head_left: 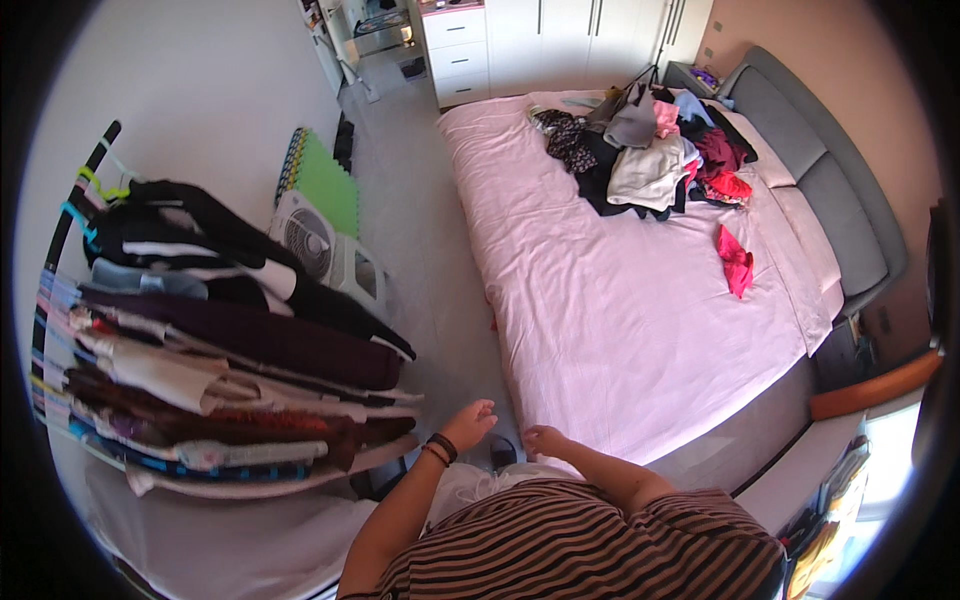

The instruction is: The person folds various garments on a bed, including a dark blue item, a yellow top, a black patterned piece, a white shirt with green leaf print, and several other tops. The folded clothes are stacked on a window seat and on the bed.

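Note:
My left hand (468, 424) is raised in front of my body with its fingers loosely apart and nothing in it. Dark bands circle that wrist. Just right of it, my right hand (545, 440) hovers by the bed's near corner, its fingers curled in and no object showing in them. The bed (600, 330) has a pink sheet. At its far end lies a heap of clothes (650, 170) in black, grey, cream and red. A single red garment (735, 262) lies apart from the heap, nearer the headboard. Neither hand touches any clothing.
A rack of hanging clothes (250, 340) stands close on the left. Beyond it are a white fan (305, 235) and a green panel (325, 180) by the wall. White cabinets (560, 45) line the far end. A grey headboard (830, 190) bounds the bed's right side.

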Tool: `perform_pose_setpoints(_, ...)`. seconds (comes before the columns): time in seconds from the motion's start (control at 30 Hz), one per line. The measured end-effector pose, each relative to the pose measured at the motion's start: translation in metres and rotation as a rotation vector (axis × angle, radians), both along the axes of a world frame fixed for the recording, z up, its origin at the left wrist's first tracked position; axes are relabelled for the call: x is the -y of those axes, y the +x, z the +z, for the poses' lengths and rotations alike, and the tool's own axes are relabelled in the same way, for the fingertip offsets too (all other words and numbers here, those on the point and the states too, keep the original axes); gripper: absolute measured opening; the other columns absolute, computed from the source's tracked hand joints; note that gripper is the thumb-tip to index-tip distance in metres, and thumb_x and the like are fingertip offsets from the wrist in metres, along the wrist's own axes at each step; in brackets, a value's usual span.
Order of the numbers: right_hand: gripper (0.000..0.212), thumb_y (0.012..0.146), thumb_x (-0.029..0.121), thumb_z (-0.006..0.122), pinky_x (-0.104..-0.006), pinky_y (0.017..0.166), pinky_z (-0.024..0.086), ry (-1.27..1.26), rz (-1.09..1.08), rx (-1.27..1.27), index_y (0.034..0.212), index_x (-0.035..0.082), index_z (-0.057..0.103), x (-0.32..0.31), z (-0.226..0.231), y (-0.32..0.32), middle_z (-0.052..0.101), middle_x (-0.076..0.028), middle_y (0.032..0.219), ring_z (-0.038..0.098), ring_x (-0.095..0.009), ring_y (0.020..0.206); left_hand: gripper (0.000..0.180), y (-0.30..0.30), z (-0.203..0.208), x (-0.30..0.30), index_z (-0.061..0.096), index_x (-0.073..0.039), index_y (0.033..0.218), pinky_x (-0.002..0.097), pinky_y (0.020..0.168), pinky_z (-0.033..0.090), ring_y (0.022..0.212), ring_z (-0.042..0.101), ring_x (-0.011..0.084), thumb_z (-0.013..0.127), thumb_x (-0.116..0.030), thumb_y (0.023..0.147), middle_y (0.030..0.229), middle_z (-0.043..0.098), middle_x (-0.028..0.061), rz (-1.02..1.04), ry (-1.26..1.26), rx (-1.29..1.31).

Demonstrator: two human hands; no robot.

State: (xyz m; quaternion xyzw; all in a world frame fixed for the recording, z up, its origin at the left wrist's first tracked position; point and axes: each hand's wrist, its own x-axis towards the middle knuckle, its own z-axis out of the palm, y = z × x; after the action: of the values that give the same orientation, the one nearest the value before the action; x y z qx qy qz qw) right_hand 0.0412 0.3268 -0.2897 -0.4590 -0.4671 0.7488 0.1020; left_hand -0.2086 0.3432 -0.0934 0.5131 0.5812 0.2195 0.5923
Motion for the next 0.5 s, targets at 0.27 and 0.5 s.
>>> perform_pose_setpoints(0.27,0.029,0.078,0.024,0.061,-0.0346,0.06,0.053,0.387,0.025,0.652,0.103,0.008,0.062,-0.065,-0.01,0.014,0.065,-0.014,0.08,0.063,-0.025,0.063,0.054,-0.068,-0.063,-0.153,0.043,0.003,0.124,0.0328,0.086,0.045,0.097,0.057,0.0235,0.063,-0.024,0.081,0.107,0.059,0.0156,-0.154,-0.037,-0.105)
perform_pose_setpoints(0.5,0.017,0.078,0.017,0.061,-0.04,0.052,0.05,0.516,0.995,0.681,0.088,0.005,0.066,-0.089,-0.011,0.09,0.067,-0.011,0.079,0.064,-0.024,0.056,0.058,-0.218,-0.1,-0.279,0.041,0.0,0.127,0.0377,0.096,0.038,0.112,0.049,0.0337,0.059,-0.024,0.077,0.119,0.053,0.0224,0.192,-0.031,-0.447)
